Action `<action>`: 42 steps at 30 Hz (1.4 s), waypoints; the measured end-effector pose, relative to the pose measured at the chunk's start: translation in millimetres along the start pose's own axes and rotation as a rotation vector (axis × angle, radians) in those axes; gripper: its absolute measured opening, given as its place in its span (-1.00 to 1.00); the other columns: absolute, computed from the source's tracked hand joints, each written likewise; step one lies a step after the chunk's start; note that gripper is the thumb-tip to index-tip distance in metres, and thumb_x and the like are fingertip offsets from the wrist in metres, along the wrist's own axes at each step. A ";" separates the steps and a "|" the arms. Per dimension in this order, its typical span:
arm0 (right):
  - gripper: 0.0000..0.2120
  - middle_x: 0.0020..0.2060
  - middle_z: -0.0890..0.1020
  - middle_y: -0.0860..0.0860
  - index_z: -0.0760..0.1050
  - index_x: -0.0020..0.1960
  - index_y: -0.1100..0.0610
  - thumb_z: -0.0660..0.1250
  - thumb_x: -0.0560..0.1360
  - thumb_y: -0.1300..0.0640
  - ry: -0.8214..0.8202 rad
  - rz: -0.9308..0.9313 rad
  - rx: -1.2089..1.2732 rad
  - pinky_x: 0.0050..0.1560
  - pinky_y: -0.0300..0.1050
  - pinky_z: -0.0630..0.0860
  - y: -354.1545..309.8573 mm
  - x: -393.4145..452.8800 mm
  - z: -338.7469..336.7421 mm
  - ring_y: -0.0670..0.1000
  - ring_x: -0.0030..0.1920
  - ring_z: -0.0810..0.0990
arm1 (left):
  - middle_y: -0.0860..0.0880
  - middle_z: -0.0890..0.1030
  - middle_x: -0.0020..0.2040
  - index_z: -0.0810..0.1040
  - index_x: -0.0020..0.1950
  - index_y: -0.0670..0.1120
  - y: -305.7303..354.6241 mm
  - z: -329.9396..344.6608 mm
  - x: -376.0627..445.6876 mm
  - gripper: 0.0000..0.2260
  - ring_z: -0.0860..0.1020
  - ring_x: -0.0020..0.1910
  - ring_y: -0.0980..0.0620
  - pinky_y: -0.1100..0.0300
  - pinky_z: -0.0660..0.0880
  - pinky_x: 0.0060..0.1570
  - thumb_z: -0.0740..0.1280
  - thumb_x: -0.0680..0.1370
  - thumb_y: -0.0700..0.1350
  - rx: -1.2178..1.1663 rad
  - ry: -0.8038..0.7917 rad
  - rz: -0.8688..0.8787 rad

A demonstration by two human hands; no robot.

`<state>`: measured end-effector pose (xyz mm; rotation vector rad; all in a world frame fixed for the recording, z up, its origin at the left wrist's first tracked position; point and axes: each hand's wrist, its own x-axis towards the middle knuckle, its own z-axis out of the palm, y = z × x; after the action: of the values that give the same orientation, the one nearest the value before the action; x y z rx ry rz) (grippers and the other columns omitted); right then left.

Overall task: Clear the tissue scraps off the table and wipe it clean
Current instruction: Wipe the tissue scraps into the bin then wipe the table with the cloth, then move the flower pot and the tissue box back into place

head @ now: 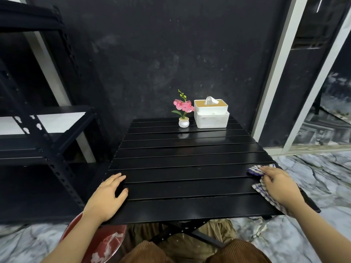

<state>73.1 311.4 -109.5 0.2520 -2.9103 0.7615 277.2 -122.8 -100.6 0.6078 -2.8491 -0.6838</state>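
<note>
A black slatted table [190,168] fills the middle of the frame. At its lower left corner the left hand [109,196] lies flat on the top, fingers straight and a little spread, holding nothing. At the right edge of the table, right of centre in the frame, the right hand [278,185] presses down on a checked cloth [256,170] with its fingers laid out over it; the cloth shows beyond the fingertips and under the palm, and part of it hangs past the table edge. Whether the fingers pinch the cloth or only press it cannot be told. At the far end of the table, just above frame centre, a small white pot with a pink orchid [183,111] stands just beside a white tissue box [211,114] with a tissue sticking up. In the lower left of the frame, below the table edge, a red bin [98,242] holds white tissue scraps [112,243]. A dark shelf rack [47,139] stands at the left.
</note>
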 end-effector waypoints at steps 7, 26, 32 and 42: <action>-0.67 0.28 0.52 0.09 0.47 0.25 0.07 0.22 0.50 0.15 -0.012 0.018 0.020 0.35 0.09 0.34 -3.4 -1.3 -2.8 0.13 0.34 0.39 | 0.07 0.22 0.51 0.25 0.46 0.03 2.9 -2.0 -1.1 -0.54 0.16 0.49 0.07 0.10 0.11 0.48 0.20 0.57 0.04 0.007 -0.002 0.001; -0.48 0.40 0.36 -0.02 0.29 0.39 -0.02 0.30 0.46 -0.02 -0.190 -0.205 0.073 0.42 -0.09 0.22 -128.8 79.0 35.0 0.00 0.41 0.29 | 0.11 0.20 0.50 0.21 0.47 0.07 65.2 12.8 109.9 -0.48 0.15 0.48 0.11 0.19 0.16 0.45 0.18 0.54 0.15 0.035 -0.058 0.087; -0.43 0.45 0.27 -0.06 0.18 0.43 -0.03 0.24 0.47 -0.08 -0.300 -0.227 0.067 0.45 -0.08 0.18 -167.2 123.6 79.7 -0.04 0.45 0.18 | 0.05 0.17 0.52 0.17 0.49 0.03 104.2 41.3 180.1 -0.44 0.11 0.51 0.07 0.13 0.08 0.49 0.17 0.53 0.15 0.036 -0.107 0.132; -0.39 0.49 0.18 -0.04 0.15 0.45 -0.01 0.16 0.48 -0.20 -0.299 -0.323 -0.086 0.48 -0.06 0.06 -169.2 151.5 114.2 -0.02 0.50 0.08 | 0.06 0.06 0.55 0.09 0.51 0.04 109.9 74.9 209.8 -0.43 -0.02 0.53 0.08 0.08 -0.09 0.52 0.13 0.55 0.15 0.099 -0.150 0.148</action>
<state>-51.6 89.9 -103.9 0.8701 -3.0429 0.5876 30.9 -91.0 -105.7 0.3668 -3.0440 -0.5899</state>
